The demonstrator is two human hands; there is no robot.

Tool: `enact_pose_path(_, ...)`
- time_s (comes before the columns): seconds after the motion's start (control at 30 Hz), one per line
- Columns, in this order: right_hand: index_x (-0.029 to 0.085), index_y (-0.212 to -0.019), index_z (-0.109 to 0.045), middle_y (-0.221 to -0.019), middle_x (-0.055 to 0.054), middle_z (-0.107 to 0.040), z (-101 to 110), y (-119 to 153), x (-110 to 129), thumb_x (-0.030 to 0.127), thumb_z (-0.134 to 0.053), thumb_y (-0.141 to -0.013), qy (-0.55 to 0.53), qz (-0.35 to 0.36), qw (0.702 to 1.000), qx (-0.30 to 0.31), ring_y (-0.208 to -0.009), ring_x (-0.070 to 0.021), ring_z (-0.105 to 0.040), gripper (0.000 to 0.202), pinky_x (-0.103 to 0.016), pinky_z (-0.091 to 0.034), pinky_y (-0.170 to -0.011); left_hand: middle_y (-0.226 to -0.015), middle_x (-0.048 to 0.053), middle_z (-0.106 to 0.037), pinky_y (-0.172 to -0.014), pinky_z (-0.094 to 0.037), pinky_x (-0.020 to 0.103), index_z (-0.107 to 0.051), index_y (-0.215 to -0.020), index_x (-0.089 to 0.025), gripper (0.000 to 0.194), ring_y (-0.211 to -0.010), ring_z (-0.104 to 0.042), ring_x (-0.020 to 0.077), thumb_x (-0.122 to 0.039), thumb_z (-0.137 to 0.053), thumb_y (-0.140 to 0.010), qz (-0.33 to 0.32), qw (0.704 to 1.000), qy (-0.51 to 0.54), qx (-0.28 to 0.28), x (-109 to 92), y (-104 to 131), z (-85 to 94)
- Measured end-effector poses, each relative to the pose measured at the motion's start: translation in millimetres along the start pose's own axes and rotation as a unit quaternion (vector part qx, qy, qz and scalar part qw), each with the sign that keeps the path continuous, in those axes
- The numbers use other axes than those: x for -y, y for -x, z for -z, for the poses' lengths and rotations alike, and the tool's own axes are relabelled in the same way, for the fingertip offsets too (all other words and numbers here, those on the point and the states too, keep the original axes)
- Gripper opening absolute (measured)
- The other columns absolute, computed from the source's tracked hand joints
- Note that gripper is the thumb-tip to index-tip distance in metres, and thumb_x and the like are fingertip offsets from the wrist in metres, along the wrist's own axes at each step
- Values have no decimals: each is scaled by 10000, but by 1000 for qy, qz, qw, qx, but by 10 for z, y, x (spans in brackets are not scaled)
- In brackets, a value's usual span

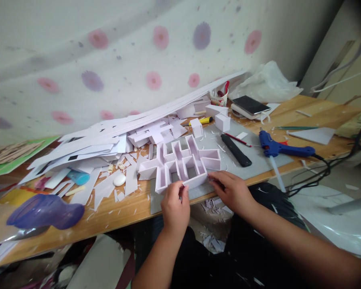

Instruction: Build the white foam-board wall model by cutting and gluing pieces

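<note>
A white structure of thin board walls (pixel 196 182), open at the top and split into several cells, rests on a grey cutting mat (pixel 258 168) near the table's front edge. At its front wall is my left hand (pixel 177 206), with thumb and index finger closed on the lower edge. My right hand (pixel 233 192) touches the front right corner, its fingers curled and pinched together. The fingertips partly hide where each hand meets the board. To the right lie a black-handled cutter (pixel 236 150), a red pencil (pixel 238 139) and a blue hot glue gun (pixel 284 147) with its glue stick.
White board sheets and offcuts (pixel 87 140) are heaped along the wall. Behind the structure lie a yellow cutter (pixel 205 120) and small white boxes (pixel 222 121). A phone (pixel 251 105) sits back right. A purple plastic object (pixel 46 212) is front left; black cables (pixel 321 170) hang at right.
</note>
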State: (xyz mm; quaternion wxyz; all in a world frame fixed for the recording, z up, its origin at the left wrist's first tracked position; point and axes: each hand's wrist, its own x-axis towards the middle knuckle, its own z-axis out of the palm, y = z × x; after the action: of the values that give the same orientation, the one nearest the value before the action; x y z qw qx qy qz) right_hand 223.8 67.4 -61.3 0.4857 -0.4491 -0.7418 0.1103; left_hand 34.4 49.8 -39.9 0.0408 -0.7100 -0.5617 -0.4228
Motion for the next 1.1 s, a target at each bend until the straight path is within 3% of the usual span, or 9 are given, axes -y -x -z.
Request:
enact_pose_path(0.63, 165, -1068, -638, -899, -90, -689, -20, 27, 8, 148, -535, -856, -22, 6, 1000, 3, -779, -186, -650, 237, -316, -554, -710, -740, 19, -709, -613, -512, 228, -621, -922, -190, 101, -640, -673, 152, -250, -560, -870, 31, 999, 11, 32, -8, -27, -63)
enact_pose_path(0.8, 192, -1019, -644, -848, -56, -684, 176, -89, -42, 185, -541, -855, -43, -3, 999, -12, -725, -164, -648, 194, -282, -542, -673, -700, 19, -701, -584, -506, 242, -626, -901, -192, 145, -600, -668, 168, -305, -536, -886, 12, 1000, -18, 15, 19, -20, -80)
enact_pose_path(0.93, 183, -947, -656, -872, -80, -678, 496, -368, -252, 209, -528, -854, 95, -44, 991, -82, -742, -193, -646, 160, -313, -530, -705, -665, 17, -696, -546, -493, 242, -627, -884, -192, 184, -556, -660, 170, -333, -511, -899, -20, 999, -40, -14, 55, -20, -107)
enact_pose_path(1.1, 117, -1069, -642, -1055, -192, -650, 604, -676, -468, 257, -613, -823, 318, -122, 937, 76, -997, -312, -620, 284, -412, -469, -868, -671, 21, -703, -537, -491, 244, -629, -885, -188, 210, -556, -665, 172, -344, -490, -910, -34, 998, -50, -28, 70, -19, -127)
